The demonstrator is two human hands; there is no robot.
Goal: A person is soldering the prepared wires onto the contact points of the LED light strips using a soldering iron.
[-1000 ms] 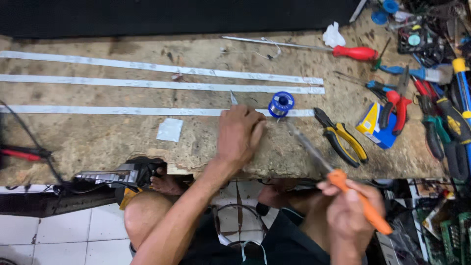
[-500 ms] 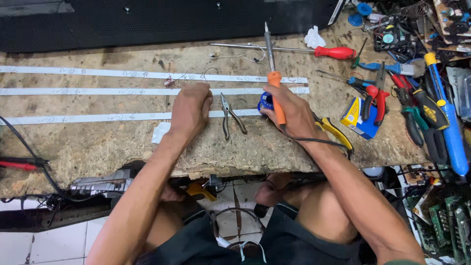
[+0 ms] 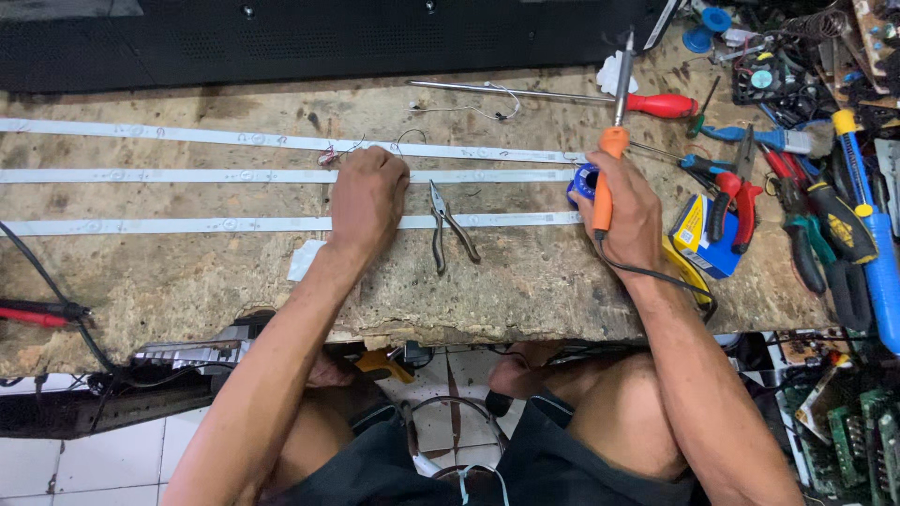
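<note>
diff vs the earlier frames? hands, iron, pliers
Left hand went from the near strip to the middle strip. Right hand raised the soldering iron tip-up beside the blue spool. Small pliers now lie free. Strips unmoved.

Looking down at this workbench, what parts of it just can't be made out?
- Head view: whatever the left hand pinches on the middle white strip is hidden under its fingers.
- The blue spool is mostly covered by the right hand gripping the soldering iron.
- The three strips' left ends are cut off by the frame edge.
- The tool pile at right is too tangled to sort.
</note>
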